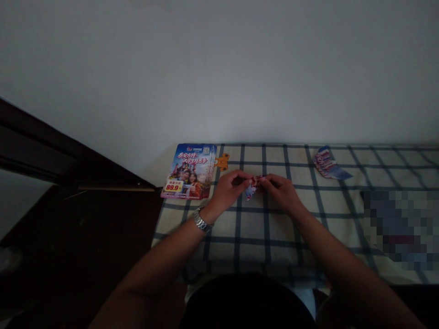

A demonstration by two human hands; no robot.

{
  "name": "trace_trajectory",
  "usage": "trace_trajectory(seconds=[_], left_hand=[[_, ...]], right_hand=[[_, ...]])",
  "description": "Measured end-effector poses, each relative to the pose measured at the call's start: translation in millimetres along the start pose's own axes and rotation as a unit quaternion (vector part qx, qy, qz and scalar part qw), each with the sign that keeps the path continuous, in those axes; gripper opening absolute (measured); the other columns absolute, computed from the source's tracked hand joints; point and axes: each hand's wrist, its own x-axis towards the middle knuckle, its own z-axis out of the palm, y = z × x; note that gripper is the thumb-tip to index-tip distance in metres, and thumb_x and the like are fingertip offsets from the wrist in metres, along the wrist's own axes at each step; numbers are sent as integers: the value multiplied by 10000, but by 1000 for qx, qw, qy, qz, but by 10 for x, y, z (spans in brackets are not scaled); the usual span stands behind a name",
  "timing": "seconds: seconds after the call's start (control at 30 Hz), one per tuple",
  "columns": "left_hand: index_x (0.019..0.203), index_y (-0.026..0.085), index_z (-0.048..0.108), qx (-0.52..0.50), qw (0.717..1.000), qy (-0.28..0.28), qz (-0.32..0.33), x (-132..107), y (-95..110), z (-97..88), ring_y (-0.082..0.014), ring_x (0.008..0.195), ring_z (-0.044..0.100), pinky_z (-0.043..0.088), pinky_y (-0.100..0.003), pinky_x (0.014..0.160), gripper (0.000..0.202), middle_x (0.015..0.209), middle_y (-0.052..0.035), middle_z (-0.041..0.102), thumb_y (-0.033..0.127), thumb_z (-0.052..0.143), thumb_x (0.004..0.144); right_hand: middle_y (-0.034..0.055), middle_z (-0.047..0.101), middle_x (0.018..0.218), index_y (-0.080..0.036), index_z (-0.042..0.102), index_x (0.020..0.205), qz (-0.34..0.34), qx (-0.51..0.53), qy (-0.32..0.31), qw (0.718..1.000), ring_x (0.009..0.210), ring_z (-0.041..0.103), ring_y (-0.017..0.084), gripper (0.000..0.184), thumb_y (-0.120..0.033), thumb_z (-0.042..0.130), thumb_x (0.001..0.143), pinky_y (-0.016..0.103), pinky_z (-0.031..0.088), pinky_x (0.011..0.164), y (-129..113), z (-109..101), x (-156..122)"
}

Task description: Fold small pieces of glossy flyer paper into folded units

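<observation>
Above the checked cloth, my left hand [233,185] and my right hand [278,188] come close together. Between them is a small folded piece of printed paper [251,193], pinched by the fingertips of both. Its colours are blue, white and reddish, like the leaflets nearby. A stack of printed leaflets [188,171], the top one marked 89.9, lies to the left of my hands. Further right, several folded papers [329,163] overlap in a fan shape on the cloth. The finer folds of the held paper are too small to make out.
A blue-and-white checked cloth [219,224] covers the surface in front of me, against a plain wall [219,73]. An orange bear-shaped item [222,161] lies beside the stack. A blurred-out patch [401,228] is at the right. Dark floor [103,256] shows at the left.
</observation>
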Motion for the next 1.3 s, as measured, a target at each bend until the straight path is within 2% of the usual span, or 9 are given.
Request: trace_trajectory(seconds=[0.17, 0.37, 0.6, 0.73, 0.87, 1.1, 1.3], left_hand=[[983, 190, 720, 20, 1000, 11, 10, 3, -16, 2, -186, 879, 753, 612, -325, 832, 228, 978, -51, 789, 406, 742, 914], [976, 187, 720, 27, 1000, 3, 7, -8, 2, 5, -186, 880, 746, 603, -319, 827, 225, 977, -54, 785, 403, 739, 916], [970, 184, 725, 20, 1000, 13, 7, -9, -3, 6, -176, 860, 737, 597, -310, 819, 237, 959, -53, 782, 413, 743, 913], [984, 182, 724, 12, 1000, 24, 4, -10, 6, 14, -176, 880, 742, 601, -311, 830, 264, 994, -62, 786, 433, 752, 906], [980, 191, 724, 8, 1000, 19, 8, -10, 4, 18, -178, 882, 745, 604, -317, 835, 244, 976, -55, 785, 420, 757, 902], [1007, 192, 744, 18, 1000, 2, 13, 12, 8, -13, -182, 886, 741, 599, -320, 840, 223, 991, -57, 786, 397, 739, 919], [1098, 221, 774, 49, 998, -27, 39, 40, 31, -92, -197, 996, 730, 582, -344, 921, 215, 1088, -65, 779, 363, 688, 962]], right_hand=[[37, 765, 788, -226, 730, 824, -12, -29, -43, 999, 722, 693, 213, 397, -612, 687, 901, 337, 557, 690, -16, 22, -13], [23, 754, 746, -216, 715, 758, -32, -106, -44, 993, 700, 683, 191, 392, -534, 628, 971, 318, 515, 697, -33, -2, -29], [22, 750, 728, -217, 707, 766, -23, -62, -44, 997, 683, 685, 198, 407, -580, 647, 941, 316, 525, 670, -44, 21, -30], [19, 751, 734, -220, 728, 776, -23, -84, -60, 994, 676, 681, 198, 398, -566, 642, 952, 313, 516, 662, -21, 36, -43], [15, 750, 721, -225, 730, 757, -27, -113, -76, 990, 666, 680, 192, 413, -549, 608, 981, 306, 506, 655, -6, 31, -48], [17, 753, 729, -219, 728, 751, -40, -139, -69, 987, 674, 673, 192, 430, -558, 597, 981, 305, 499, 660, -13, 7, -42], [14, 724, 701, -215, 698, 730, -38, -132, -61, 989, 646, 633, 182, 441, -565, 596, 978, 302, 477, 635, 7, -21, -21]])
